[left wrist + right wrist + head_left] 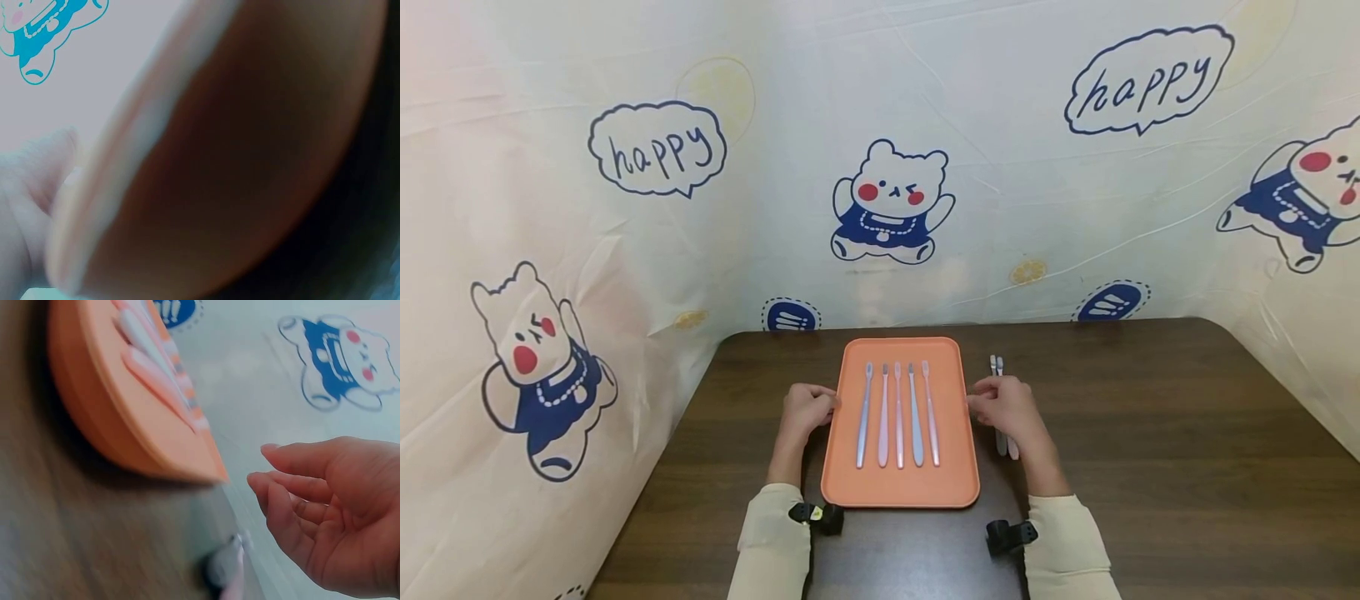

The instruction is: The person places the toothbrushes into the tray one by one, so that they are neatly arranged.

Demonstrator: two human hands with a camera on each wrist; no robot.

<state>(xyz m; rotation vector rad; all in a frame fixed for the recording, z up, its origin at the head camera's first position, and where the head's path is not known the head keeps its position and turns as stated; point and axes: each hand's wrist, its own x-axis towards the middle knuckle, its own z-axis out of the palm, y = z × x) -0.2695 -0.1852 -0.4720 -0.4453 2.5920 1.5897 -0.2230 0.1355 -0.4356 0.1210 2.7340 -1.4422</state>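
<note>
An orange tray (898, 492) lies on the dark wooden table, with several toothbrushes (898, 433) in blue, pink and lilac side by side on it. My left hand (807, 410) is at the tray's left rim; in the left wrist view the tray's blurred side hides its fingertips, so I cannot tell whether they pinch the rim. Beside the right rim is my right hand (1006, 408). Its thumb and index fingertip stand slightly apart in the right wrist view, the fingers loosely curved around nothing. Two more toothbrushes (1000, 365) lie on the table, partly covered by the right hand.
The table (1150, 433) stretches out on both sides of the tray. Behind and around it hangs a pale cloth (1000, 208) printed with bears and the word "happy". Black cameras (1011, 537) sit on both wrists near the tray's front corners.
</note>
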